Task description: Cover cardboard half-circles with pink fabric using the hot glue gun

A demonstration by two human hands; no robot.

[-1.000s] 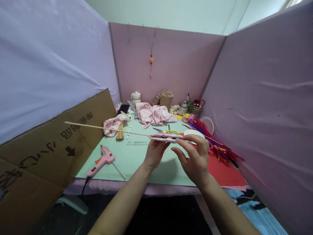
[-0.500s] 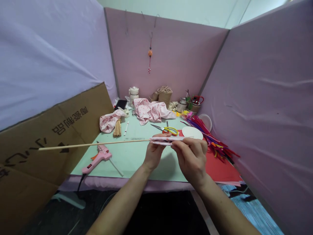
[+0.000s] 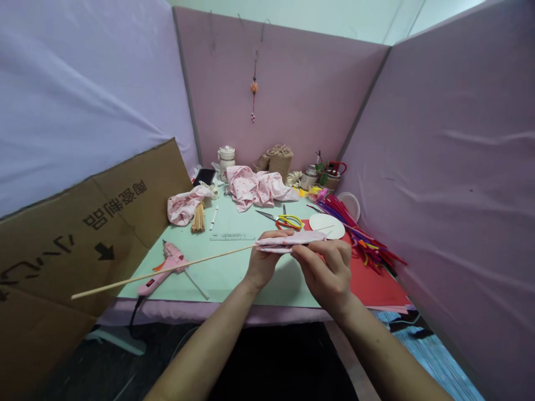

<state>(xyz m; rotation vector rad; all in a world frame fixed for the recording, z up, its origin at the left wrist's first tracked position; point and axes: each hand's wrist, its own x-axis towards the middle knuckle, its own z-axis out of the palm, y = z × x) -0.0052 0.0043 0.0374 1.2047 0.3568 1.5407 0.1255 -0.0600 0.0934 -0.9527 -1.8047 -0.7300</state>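
Note:
Folded pink patterned fabric (image 3: 292,239) is held up above the near part of the table, between both hands. My left hand (image 3: 264,263) is closed on its left end, with the fingers partly hidden behind it. My right hand (image 3: 328,267) pinches the lower edge at the right. A long thin wooden stick (image 3: 167,269) sticks out of the fabric's left end and slopes down to the left, passing over a pink glue gun (image 3: 169,267). Scissors with yellow and red handles (image 3: 288,221) lie just beyond the fabric.
A white disc (image 3: 326,226) rests on red sheets (image 3: 376,287), beside colourful pipe cleaners (image 3: 355,228). Crumpled pink cloth (image 3: 254,188), a bundle of sticks (image 3: 198,218), a ruler (image 3: 232,236) and jars stand or lie farther back. Cardboard (image 3: 96,223) leans at the left.
The stick's free left end has swung downward, and the fabric has tilted slightly, its right end showing more. My right fingers have shifted a little lower on it. The view has moved slightly.

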